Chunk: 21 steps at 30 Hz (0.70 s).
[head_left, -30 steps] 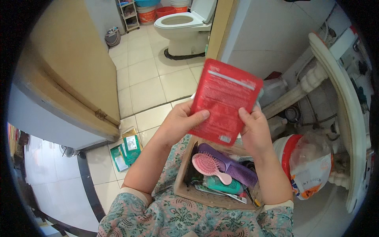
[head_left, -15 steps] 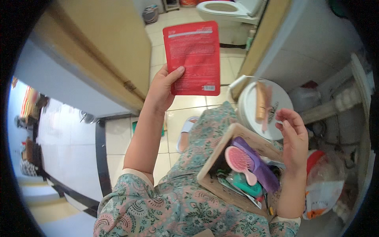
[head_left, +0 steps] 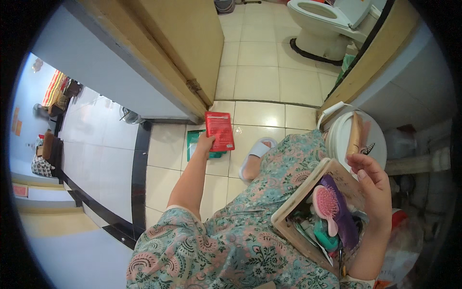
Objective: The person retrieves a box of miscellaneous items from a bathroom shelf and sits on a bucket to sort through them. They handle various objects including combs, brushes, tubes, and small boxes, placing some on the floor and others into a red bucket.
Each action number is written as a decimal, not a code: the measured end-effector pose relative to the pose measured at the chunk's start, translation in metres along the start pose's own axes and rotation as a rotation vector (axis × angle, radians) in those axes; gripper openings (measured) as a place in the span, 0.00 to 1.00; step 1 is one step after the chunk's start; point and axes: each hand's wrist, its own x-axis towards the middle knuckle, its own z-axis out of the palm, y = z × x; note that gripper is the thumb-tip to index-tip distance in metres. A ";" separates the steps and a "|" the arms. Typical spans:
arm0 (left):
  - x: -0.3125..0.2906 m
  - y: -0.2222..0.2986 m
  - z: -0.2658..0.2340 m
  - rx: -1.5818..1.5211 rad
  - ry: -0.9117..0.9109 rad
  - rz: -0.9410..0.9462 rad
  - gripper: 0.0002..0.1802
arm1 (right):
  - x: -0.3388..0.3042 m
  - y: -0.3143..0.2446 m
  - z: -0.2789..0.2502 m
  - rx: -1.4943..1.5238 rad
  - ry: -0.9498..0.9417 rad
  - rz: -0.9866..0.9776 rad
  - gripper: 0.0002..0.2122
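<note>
My left hand is stretched down toward the floor, gripping a flat red sachet by its lower left edge. Green packets lie on the tiles beneath it, partly covered by the hand and the red sachet. Loosely curled, with thumb and fingers apart, my right hand hovers by the lid of a white bucket. A tan tube rests on that lid beside a dark spiral-like item; the fingertips overlap the tube's lower end, and whether they touch is unclear.
On my lap tilts a beige basket holding a pink hairbrush, a purple item and a teal item. A doorway ahead opens to a toilet. The door stands left; a plastic bag sits right.
My left hand has lowered the red sachet from in front of me to just over the green packets. The view has shifted; my right hand stays near the bucket lid.
</note>
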 end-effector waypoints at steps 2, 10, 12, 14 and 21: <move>0.018 -0.010 0.003 0.441 0.352 0.104 0.27 | -0.006 0.000 -0.005 -0.016 0.021 -0.050 0.14; -0.063 0.142 0.110 0.010 -0.016 0.605 0.15 | -0.064 -0.009 -0.046 -0.245 0.169 -0.164 0.11; -0.126 0.195 0.150 -0.062 -0.282 0.657 0.13 | -0.090 -0.006 -0.056 -0.438 0.135 -0.118 0.12; -0.190 0.228 0.174 0.030 -0.572 0.741 0.11 | -0.106 -0.002 -0.051 -0.717 0.022 -0.099 0.16; -0.296 0.239 0.245 0.850 -1.249 1.448 0.33 | -0.136 0.033 -0.029 -1.279 -0.010 -0.057 0.29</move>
